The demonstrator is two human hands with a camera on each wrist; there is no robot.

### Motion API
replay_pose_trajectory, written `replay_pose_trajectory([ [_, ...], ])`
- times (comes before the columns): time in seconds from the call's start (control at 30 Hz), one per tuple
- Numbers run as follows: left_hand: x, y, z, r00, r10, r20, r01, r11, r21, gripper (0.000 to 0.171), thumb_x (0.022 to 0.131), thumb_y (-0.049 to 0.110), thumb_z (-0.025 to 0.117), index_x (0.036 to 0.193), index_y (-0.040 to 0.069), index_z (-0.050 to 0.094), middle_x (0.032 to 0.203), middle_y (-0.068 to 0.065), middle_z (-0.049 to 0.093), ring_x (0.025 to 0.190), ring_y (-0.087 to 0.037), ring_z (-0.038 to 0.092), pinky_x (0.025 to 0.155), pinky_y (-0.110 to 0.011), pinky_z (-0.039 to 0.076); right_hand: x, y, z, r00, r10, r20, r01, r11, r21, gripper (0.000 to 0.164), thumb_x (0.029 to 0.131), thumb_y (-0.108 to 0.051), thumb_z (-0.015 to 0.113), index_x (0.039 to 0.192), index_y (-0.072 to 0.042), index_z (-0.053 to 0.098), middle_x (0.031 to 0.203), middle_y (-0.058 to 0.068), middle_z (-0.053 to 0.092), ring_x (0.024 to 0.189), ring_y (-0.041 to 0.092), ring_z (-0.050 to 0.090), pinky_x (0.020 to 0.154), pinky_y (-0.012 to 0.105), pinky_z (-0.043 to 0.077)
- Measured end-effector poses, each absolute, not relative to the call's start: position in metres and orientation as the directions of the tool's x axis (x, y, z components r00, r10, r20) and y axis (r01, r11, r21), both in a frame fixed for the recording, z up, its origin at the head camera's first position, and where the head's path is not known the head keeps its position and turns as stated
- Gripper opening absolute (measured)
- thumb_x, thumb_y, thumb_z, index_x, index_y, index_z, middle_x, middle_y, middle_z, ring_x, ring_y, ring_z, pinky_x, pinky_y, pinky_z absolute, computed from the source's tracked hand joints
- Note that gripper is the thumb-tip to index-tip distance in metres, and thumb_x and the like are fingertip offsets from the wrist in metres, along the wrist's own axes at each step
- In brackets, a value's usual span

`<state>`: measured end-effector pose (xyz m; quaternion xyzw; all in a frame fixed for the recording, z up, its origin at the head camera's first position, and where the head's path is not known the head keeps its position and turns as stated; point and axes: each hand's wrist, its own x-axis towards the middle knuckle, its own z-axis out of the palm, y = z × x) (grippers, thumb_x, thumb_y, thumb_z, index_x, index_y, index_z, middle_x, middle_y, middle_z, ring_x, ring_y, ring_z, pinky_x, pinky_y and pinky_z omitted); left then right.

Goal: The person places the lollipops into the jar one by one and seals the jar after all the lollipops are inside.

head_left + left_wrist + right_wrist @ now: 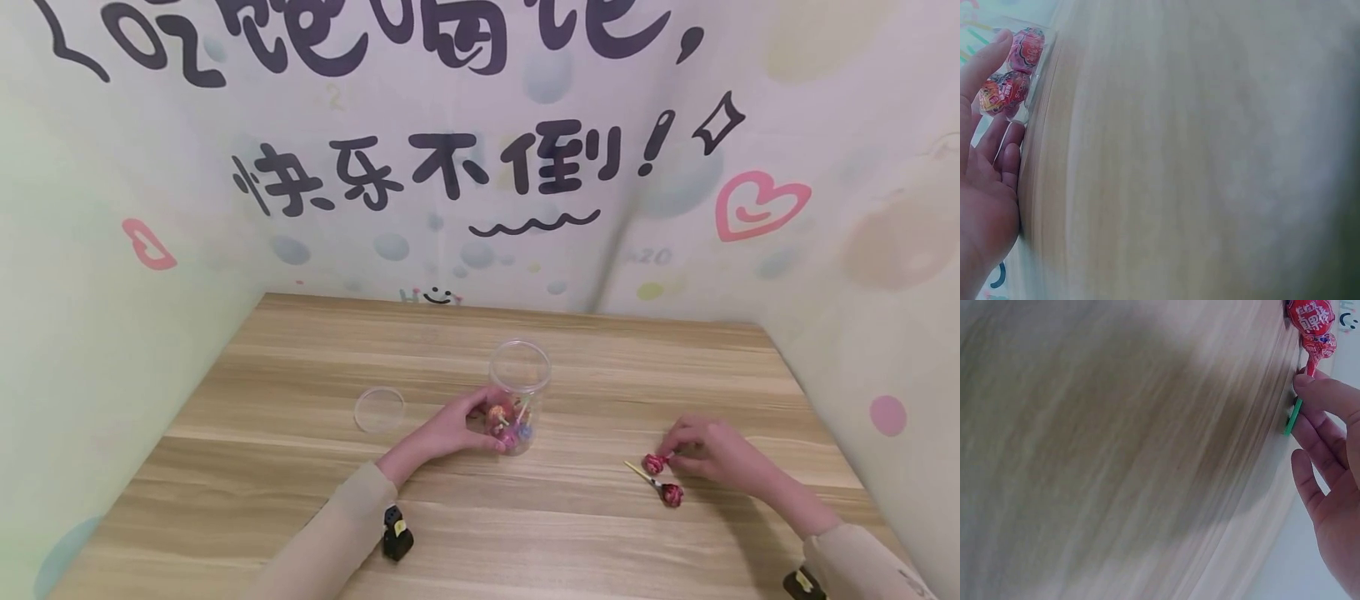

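My left hand [448,429] grips a clear plastic jar [542,398] low on its side, fingers and thumb around it. The jar stands upright and uncovered. Several wrapped lollipops [501,417] lie in its bottom, and two red wrappers show through the wall in the left wrist view. Over at the right, my right hand [718,454] pinches a red-wrapped lollipop [654,464] by its green stick [1293,417] between thumb and fingers, low over the table. A second red lollipop [672,496] with a yellow stick lies just in front of it.
A round clear lid [379,410] lies flat on the wooden table [525,533], left of the jar. Wall panels with printed writing [442,162] stand behind the table and along both sides. Black devices [397,535] are worn at the wrists.
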<state>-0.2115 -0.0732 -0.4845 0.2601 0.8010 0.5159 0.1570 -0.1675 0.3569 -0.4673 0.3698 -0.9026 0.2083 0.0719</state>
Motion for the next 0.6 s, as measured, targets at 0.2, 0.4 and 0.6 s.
replay_pose_trajectory([
  [0.2, -0.2, -0.073, -0.46, -0.812, 0.584, 0.001, 0.23, 0.318, 0.92, 0.071, 0.08, 0.01, 0.081, 0.142, 0.005, 0.048, 0.134, -0.016, 0.059, 0.123, -0.032, 0.054, 0.11, -0.053, 0.04, -0.169, 0.359, -0.463, -0.757, -0.618, 0.215, -0.645, 0.651, -0.401, 0.028, 0.076, -0.005, 0.08, 0.094, -0.026, 0.073, 0.091, -0.009, 0.073, 0.079, -0.006, 0.06, 0.061, 0.018, 0.05],
  [0.4, -0.196, -0.073, -0.451, -0.81, 0.586, 0.008, 0.232, 0.308, 0.923, 0.069, 0.08, 0.009, 0.081, 0.141, 0.004, 0.049, 0.133, -0.016, 0.059, 0.124, -0.033, 0.054, 0.11, -0.053, 0.04, -0.177, 0.36, -0.452, -0.763, -0.625, 0.164, -0.624, 0.649, -0.435, 0.028, 0.077, -0.001, 0.077, 0.095, -0.022, 0.073, 0.089, -0.009, 0.074, 0.076, -0.008, 0.058, 0.061, 0.019, 0.05],
  [0.6, -0.195, -0.073, -0.451, -0.809, 0.588, 0.022, 0.245, 0.303, 0.921, 0.067, 0.079, 0.009, 0.081, 0.139, 0.004, 0.051, 0.132, -0.016, 0.06, 0.122, -0.033, 0.055, 0.109, -0.053, 0.04, -0.189, 0.356, -0.434, -0.75, -0.649, 0.129, -0.631, 0.644, -0.432, 0.029, 0.079, 0.001, 0.076, 0.096, -0.022, 0.073, 0.091, -0.007, 0.075, 0.077, -0.009, 0.056, 0.059, 0.018, 0.047],
])
